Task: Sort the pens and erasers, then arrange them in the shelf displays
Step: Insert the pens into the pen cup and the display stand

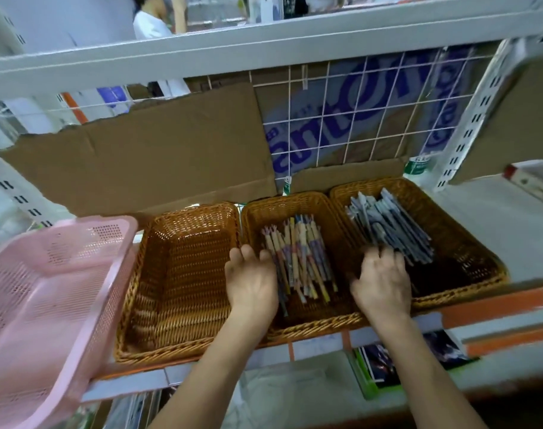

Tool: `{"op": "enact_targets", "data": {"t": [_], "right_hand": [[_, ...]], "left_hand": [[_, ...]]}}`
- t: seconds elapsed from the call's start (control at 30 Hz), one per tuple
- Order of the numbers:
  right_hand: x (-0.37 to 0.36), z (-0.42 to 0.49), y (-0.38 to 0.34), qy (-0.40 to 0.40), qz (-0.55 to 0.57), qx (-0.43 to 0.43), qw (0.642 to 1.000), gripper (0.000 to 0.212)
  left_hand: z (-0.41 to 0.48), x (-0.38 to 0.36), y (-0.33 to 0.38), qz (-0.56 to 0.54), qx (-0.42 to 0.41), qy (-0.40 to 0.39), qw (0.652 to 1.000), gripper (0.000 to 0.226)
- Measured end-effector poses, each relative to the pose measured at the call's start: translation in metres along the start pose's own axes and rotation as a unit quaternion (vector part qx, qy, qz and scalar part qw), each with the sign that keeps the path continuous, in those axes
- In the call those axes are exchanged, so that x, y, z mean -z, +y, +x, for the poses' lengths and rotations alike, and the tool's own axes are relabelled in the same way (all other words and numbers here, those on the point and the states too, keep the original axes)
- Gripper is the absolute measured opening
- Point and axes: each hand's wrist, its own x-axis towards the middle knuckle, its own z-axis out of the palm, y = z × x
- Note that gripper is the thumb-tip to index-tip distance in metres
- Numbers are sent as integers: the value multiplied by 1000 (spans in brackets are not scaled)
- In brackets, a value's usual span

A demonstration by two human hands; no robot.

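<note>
The left basket [177, 289], middle basket [295, 207] and right basket [443, 209] are tight brown wickerwork, ribbed and rough, with a faint sheen on the strands. The pink crate [47, 289] is smooth moulded plastic, pierced with small holes and slightly glossy. The patterned pens [298, 261] have printed, satiny barrels, and the grey pens [387, 224] look like smooth plastic. The cardboard [158, 156] is matt brown and ragged along its torn top edge. The wire grid [366, 119] is thin white-coated metal. The shelf [496, 218] is grey-white painted metal, dull and scuffed, with an orange front strip
</note>
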Motion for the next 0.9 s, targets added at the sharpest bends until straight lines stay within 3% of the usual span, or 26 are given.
{"op": "enact_targets", "data": {"t": [0.2, 0.53, 0.77, 0.9], "right_hand": [[9, -2, -1, -19, 8, 3, 1000, 35], [14, -1, -15, -55, -76, 36, 995, 30], [26, -5, -19, -59, 175, -1, 983, 31], [35, -15, -8, -51, 279, -32, 958, 33]], "left_hand": [[-1, 3, -6, -8, -6, -4, 1000, 35], [-7, 4, -11, -34, 15, 5, 999, 35], [-16, 0, -26, -53, 22, 20, 998, 50], [-26, 5, -27, -144, 9, 58, 988, 57]]}}
